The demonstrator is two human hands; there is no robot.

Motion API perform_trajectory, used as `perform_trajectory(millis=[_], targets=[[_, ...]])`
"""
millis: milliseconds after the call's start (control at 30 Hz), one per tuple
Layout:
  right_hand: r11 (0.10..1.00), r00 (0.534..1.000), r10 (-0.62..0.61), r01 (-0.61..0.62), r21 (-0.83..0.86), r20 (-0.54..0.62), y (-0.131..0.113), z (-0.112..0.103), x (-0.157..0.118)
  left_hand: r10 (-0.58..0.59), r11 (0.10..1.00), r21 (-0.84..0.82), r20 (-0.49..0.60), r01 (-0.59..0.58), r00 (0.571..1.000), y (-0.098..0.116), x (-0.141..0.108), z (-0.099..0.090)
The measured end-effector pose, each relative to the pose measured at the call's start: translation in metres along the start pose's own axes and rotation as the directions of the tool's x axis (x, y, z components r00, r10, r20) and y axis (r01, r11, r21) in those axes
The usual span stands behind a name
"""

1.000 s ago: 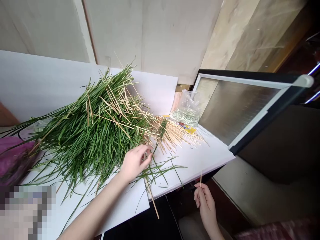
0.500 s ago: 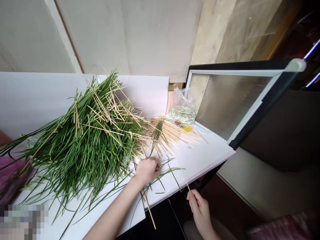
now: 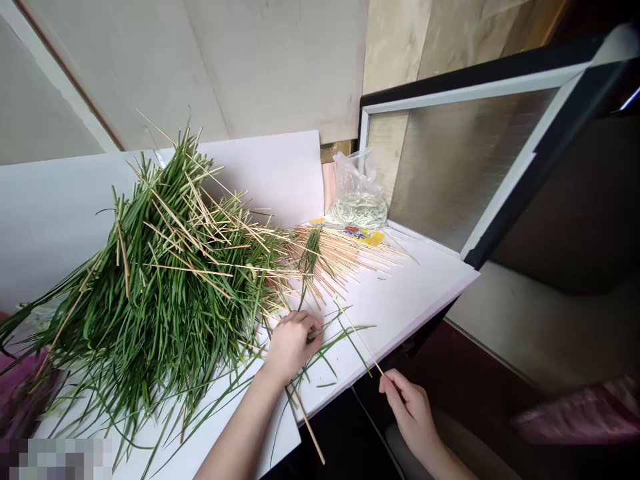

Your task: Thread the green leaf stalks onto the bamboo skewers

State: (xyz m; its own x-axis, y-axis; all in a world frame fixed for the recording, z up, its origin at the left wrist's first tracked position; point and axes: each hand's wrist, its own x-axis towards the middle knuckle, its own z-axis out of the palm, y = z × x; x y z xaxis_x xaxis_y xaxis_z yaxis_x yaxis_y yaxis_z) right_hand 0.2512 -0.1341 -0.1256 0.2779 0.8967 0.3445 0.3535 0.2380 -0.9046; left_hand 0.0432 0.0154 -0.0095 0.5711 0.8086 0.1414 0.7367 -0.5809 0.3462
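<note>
I see the right hand (image 3: 411, 412) with its fingers (image 3: 400, 387) clamped on a thin pale wooden skewer (image 3: 360, 339), its tip over the white desk (image 3: 410, 300). The left hand (image 3: 293, 345) has its fingers curled together beside a heaped pile of long green grass blades (image 3: 165, 280); I cannot tell if they grip anything.

The left hand (image 3: 293, 345), spread over the grass a second ago, has curled into a loose fist at the edge of the grass pile (image 3: 165, 280). The right hand (image 3: 407, 410) has tipped its wooden skewer (image 3: 360, 340) from nearly upright to a long slant over the bench (image 3: 415, 293), its tip now pointing toward the left hand.
</note>
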Motion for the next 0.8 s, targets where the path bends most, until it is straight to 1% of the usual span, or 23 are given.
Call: perform_trajectory(millis=[100, 200, 300, 400, 533, 633, 800], targets=[[1.000, 1.000, -0.008, 0.008, -0.001, 0.007, -0.003, -0.001, 0.001, -0.032, 0.998, -0.056, -0.028, 0.030, 0.999, 0.001, -0.001, 0.000], [1.000, 1.000, -0.015, 0.015, -0.003, 0.016, -0.004, -0.001, 0.002, -0.089, 0.977, -0.197, -0.035, 0.080, 0.995, 0.002, -0.002, -0.001], [1.000, 1.000, -0.017, 0.017, -0.010, 0.017, -0.004, -0.002, 0.001, -0.117, 0.918, -0.384, -0.036, 0.094, 0.993, 0.000, -0.002, -0.001], [1.000, 1.000, -0.018, 0.019, -0.016, 0.023, -0.003, -0.002, 0.000, -0.130, 0.862, -0.501, -0.062, 0.082, 0.990, -0.004, -0.001, 0.003], [1.000, 0.999, -0.002, 0.003, -0.022, 0.051, 0.000, -0.002, -0.002, -0.171, 0.815, -0.572, -0.088, 0.091, 0.981, -0.011, 0.002, 0.007], [0.999, 0.995, 0.022, -0.020, -0.028, 0.099, 0.002, -0.001, -0.002, -0.211, 0.774, -0.625, -0.106, 0.100, 0.972, -0.013, 0.004, 0.009], [0.999, 0.984, 0.036, -0.037, 0.003, 0.176, 0.003, 0.000, -0.003, -0.308, 0.719, -0.687, -0.183, 0.102, 0.934, -0.014, 0.005, 0.008]])
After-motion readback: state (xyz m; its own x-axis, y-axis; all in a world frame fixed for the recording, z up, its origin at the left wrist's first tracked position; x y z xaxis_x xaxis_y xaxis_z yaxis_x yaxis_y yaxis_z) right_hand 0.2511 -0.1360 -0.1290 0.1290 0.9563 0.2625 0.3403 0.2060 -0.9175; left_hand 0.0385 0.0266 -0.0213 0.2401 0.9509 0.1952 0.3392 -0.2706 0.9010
